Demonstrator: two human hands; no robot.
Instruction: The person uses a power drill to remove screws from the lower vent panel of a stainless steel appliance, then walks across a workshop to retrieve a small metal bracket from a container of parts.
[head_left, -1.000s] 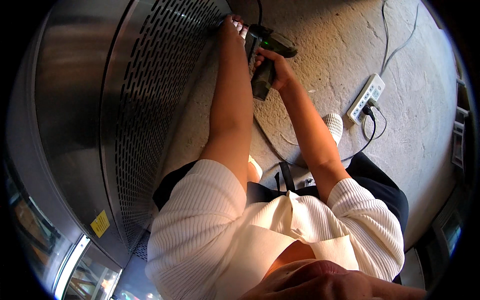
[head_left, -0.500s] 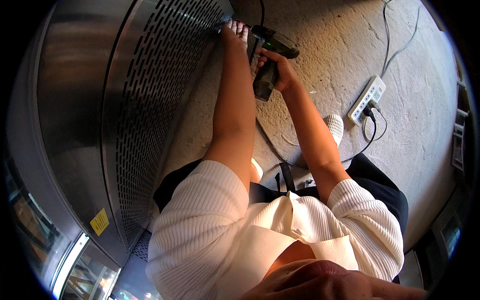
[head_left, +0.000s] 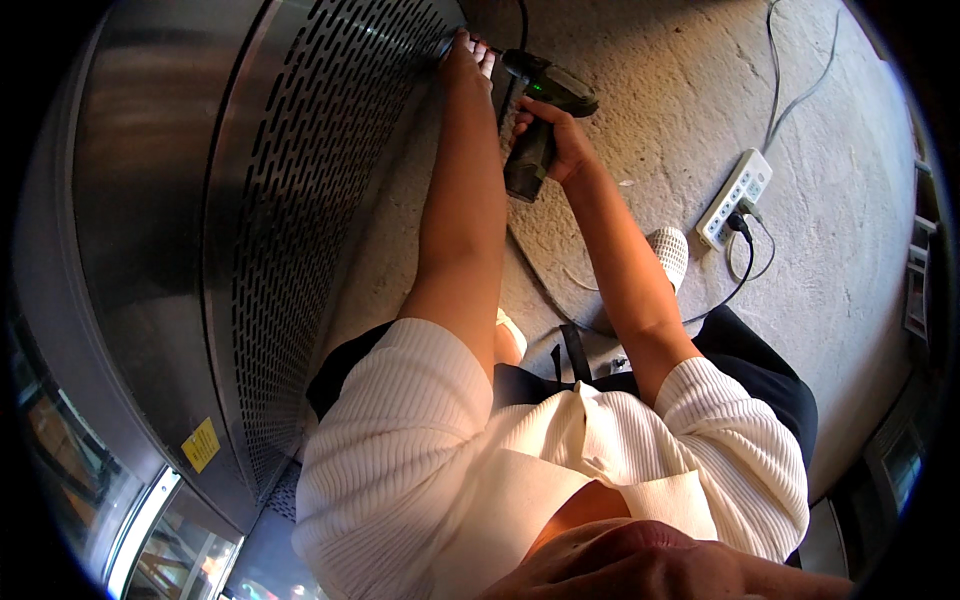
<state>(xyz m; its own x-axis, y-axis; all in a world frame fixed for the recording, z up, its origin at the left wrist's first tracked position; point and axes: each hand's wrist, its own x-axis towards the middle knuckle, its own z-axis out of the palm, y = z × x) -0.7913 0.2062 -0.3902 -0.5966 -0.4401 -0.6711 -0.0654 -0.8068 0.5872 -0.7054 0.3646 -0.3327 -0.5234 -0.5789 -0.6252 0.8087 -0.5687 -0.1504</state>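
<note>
My right hand is wrapped round the handle of a dark green cordless drill, which shows small green lights on its side. The drill's nose points left, toward my left hand and the far end of the slotted metal panel. My left hand's fingers are curled in front of the drill's tip, right beside the panel edge. Whatever lies between those fingers is too small and partly hidden to make out.
A white power strip with plugs in it lies on the rough concrete floor to the right. Cables run past my shoes and behind the drill. The steel cabinet with a yellow label stands along the left.
My left hand and forearm have shifted slightly left, closer to the panel edge. The drill in my right hand has stayed almost in place.
</note>
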